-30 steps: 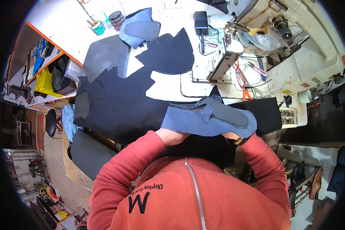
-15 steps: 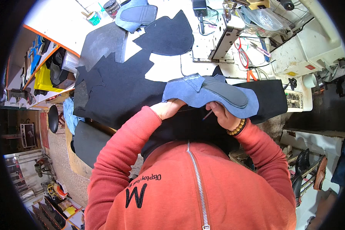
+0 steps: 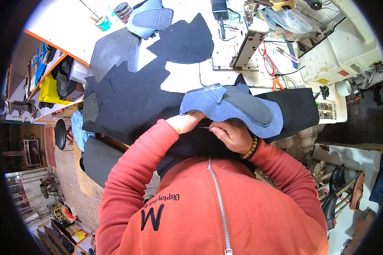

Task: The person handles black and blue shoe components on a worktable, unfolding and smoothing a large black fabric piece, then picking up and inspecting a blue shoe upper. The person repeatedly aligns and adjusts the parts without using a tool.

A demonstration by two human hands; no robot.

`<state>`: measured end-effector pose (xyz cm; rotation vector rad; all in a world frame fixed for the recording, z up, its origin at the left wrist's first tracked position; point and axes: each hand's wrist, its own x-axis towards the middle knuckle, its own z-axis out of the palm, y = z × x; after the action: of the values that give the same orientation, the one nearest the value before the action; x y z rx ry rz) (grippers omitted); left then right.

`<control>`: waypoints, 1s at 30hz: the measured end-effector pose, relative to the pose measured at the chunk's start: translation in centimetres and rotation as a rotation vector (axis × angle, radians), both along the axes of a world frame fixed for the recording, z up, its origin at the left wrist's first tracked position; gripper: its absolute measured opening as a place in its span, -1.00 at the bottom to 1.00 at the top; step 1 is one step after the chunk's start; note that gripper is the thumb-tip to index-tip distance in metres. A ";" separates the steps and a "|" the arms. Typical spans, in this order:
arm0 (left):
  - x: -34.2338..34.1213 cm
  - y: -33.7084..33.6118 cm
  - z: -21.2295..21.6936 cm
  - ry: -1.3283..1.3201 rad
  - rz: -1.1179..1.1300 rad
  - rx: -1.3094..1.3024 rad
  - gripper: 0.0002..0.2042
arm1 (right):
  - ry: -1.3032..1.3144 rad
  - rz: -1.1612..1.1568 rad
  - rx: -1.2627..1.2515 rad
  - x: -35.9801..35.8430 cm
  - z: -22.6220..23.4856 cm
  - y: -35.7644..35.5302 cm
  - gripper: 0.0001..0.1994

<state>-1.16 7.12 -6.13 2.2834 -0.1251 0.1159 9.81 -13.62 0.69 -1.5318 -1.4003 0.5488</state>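
Left hand (image 3: 186,123) and right hand (image 3: 232,135) each grasped the near edge of the blue padded fabric piece (image 3: 234,108), held above the desk (image 3: 187,78) at 12 o'clock of the chest; an even two-sided grip probably kept the layers aligned.

Both hands work at the near edge of a blue fabric piece over a cluttered sewing surface.

The left hand (image 3: 186,123) and the right hand (image 3: 230,135) meet under the near edge of the blue fabric piece (image 3: 225,108), which carries a dark grey padded panel (image 3: 249,109) on top; whether either grip is closed on the fabric cannot be told. Large black felt pieces (image 3: 132,102) lie spread on the white surface (image 3: 181,78) beyond, and another blue padded piece (image 3: 151,19) lies at the far edge. A white sewing machine (image 3: 344,51) stands to the right, with orange-handled pliers (image 3: 277,83) just beside it.
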 end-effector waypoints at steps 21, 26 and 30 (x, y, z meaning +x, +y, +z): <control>-0.1 0.0 -1.0 -0.027 0.012 0.022 -0.57 | -0.242 0.034 0.191 -0.2 -0.1 -0.2 -0.90; -0.1 0.0 -1.0 -0.031 0.015 0.022 -0.57 | -0.359 -0.001 0.266 -0.4 0.0 -0.2 -0.88; -0.2 -0.1 -1.0 -0.035 0.016 0.028 -0.57 | -0.354 -0.002 0.241 -0.4 0.1 -0.8 -0.85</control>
<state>-1.34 7.05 -7.14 2.3114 -0.1268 0.1635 9.44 -14.46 0.81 -1.4791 -1.6643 0.1001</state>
